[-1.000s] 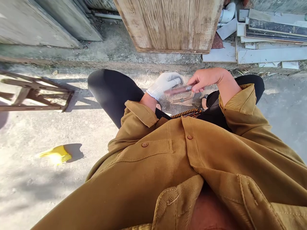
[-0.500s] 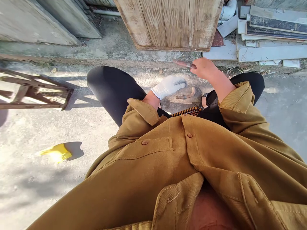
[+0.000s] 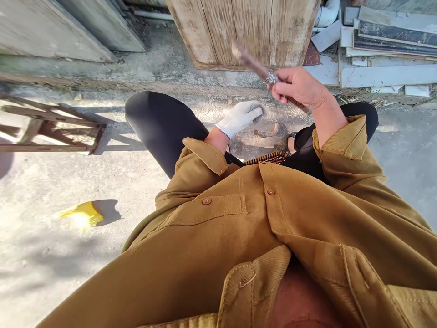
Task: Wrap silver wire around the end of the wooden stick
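Note:
My right hand, bare, is closed around a dark brown wooden stick with wire wound round its middle. The stick slants up and left in front of the wooden panel, its pale end blurred. In a white glove, my left hand is low over the concrete with its fingers curled; what they hold, if anything, is hidden. Just right of the glove lies a curved wooden piece, its left part dark and seemingly wrapped. It looks like a hooked handle and touches neither hand.
A weathered wooden panel stands ahead on a concrete ledge. Stacked boards and tiles lie at the right. At the left are a wooden frame and a yellow object on the ground. Dark-clad knees flank the hands.
My right hand has raised and turned the stick, bringing its far end up and left over the panel. My left hand has barely moved.

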`<state>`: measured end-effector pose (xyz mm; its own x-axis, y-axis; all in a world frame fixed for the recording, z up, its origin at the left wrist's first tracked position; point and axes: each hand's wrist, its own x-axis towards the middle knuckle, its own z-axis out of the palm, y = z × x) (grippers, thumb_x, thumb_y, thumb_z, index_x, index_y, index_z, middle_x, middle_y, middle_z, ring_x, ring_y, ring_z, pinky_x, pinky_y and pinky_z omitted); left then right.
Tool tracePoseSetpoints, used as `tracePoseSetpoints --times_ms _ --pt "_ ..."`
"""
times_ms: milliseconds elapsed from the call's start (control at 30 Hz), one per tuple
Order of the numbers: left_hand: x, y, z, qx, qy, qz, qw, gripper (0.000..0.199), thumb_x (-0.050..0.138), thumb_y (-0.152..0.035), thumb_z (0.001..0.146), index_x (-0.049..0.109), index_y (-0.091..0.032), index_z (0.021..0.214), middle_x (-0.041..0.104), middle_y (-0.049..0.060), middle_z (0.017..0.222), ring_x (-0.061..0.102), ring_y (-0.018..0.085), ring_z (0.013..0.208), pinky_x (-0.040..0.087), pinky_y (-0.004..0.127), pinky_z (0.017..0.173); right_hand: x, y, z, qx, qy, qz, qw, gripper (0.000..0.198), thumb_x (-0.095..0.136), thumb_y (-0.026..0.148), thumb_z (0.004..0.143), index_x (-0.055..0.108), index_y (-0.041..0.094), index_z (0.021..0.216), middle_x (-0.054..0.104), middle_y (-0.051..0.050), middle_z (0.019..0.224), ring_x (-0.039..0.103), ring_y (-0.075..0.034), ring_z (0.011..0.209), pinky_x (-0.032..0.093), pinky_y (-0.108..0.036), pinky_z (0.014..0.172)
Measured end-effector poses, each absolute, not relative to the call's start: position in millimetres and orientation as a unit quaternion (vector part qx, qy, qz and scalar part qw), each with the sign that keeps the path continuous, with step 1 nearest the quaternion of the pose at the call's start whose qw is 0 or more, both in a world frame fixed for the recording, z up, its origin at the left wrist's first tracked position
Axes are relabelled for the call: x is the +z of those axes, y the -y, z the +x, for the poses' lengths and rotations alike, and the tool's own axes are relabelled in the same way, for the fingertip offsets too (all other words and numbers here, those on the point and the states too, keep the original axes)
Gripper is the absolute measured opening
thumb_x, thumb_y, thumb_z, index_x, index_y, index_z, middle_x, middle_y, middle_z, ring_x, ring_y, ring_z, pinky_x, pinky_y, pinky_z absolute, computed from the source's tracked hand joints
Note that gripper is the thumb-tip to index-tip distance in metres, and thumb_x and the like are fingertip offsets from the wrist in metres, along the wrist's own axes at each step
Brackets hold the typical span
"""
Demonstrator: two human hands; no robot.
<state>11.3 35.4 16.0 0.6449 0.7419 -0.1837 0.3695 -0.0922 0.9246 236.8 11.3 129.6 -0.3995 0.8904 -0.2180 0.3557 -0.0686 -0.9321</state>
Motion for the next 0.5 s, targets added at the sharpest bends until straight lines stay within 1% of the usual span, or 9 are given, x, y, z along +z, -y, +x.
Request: tracePoseSetpoints --times_ms 67,133,167,200,267,333,433,467,500 --pt "18 -31 14 0.149 -0.364 0.726 0.565 0.017 0.058 -0.022 0.1 0.073 -0.02 0.092 0.066 0.0 0.07 0.061 0.014 0.066 0.051 0.03 0.072 129 -15 239 0.506 0.595 -0.532 0.328 0.048 0.081 0.073 0.089 0.061 0.029 0.091 0.063 0.0 0.073 0.044 -0.017 0.066 0.038 -0.037 0.064" --pt "22 -27 14 0.129 -0.346 0.737 0.566 0.017 0.06 -0.023 0.099 0.074 -0.019 0.092 0.063 -0.001 0.066 0.06 0.014 0.065 0.05 0.03 0.071 126 -22 245 0.442 0.562 -0.61 0.343 0.045 0.075 0.069 0.096 0.053 0.031 0.086 0.063 0.0 0.071 0.047 -0.018 0.071 0.039 -0.036 0.066" --pt "24 -25 13 0.125 -0.339 0.742 0.564 0.017 0.06 -0.024 0.098 0.075 -0.019 0.093 0.064 0.0 0.067 0.061 0.015 0.066 0.05 0.031 0.071 123 -25 249 0.398 0.56 -0.654 0.316 0.045 0.072 0.066 0.101 0.051 0.031 0.083 0.063 -0.001 0.069 0.049 -0.019 0.074 0.04 -0.036 0.068" --pt "28 -24 10 0.125 -0.333 0.747 0.562 0.018 0.06 -0.025 0.098 0.076 -0.018 0.094 0.066 0.001 0.069 0.062 0.016 0.068 0.05 0.031 0.072 120 -29 253 0.342 0.573 -0.696 0.267 0.044 0.069 0.062 0.106 0.05 0.031 0.081 0.061 -0.002 0.066 0.05 -0.019 0.078 0.039 -0.036 0.07" --pt "35 -24 3 0.134 -0.332 0.75 0.557 0.021 0.059 -0.028 0.099 0.078 -0.019 0.097 0.07 0.004 0.076 0.065 0.018 0.073 0.051 0.033 0.075 113 -34 258 0.237 0.62 -0.738 0.123 0.042 0.062 0.05 0.113 0.051 0.028 0.078 0.056 -0.004 0.066 0.051 -0.021 0.087 0.037 -0.036 0.076" --pt "41 -25 -6 0.144 -0.345 0.746 0.551 0.025 0.058 -0.034 0.101 0.079 -0.02 0.099 0.073 0.006 0.081 0.067 0.019 0.075 0.052 0.035 0.074 106 -35 260 0.193 0.663 -0.724 -0.004 0.038 0.065 0.037 0.111 0.054 0.024 0.077 0.051 -0.004 0.069 0.05 -0.021 0.086 0.033 -0.037 0.076" --pt "45 -30 -17 0.171 -0.369 0.738 0.539 0.029 0.057 -0.043 0.102 0.079 -0.024 0.099 0.074 0.007 0.083 0.066 0.02 0.075 0.053 0.037 0.073 96 -30 255 0.253 0.687 -0.674 -0.099 0.036 0.08 0.025 0.098 0.057 0.02 0.071 0.046 0.0 0.065 0.046 -0.016 0.071 0.032 -0.034 0.072" --pt "46 -31 -19 0.184 -0.377 0.735 0.533 0.03 0.056 -0.045 0.102 0.078 -0.026 0.098 0.074 0.007 0.083 0.065 0.02 0.075 0.053 0.038 0.073 93 -27 252 0.292 0.692 -0.652 -0.101 0.038 0.083 0.025 0.096 0.058 0.019 0.068 0.044 0.002 0.06 0.045 -0.014 0.067 0.032 -0.033 0.07" --pt "46 -33 -20 0.197 -0.387 0.731 0.526 0.031 0.056 -0.047 0.101 0.078 -0.027 0.097 0.074 0.007 0.083 0.065 0.021 0.075 0.053 0.038 0.073 91 -24 249 0.338 0.699 -0.625 -0.081 0.039 0.084 0.025 0.096 0.06 0.018 0.066 0.043 0.003 0.056 0.044 -0.013 0.065 0.033 -0.032 0.069"
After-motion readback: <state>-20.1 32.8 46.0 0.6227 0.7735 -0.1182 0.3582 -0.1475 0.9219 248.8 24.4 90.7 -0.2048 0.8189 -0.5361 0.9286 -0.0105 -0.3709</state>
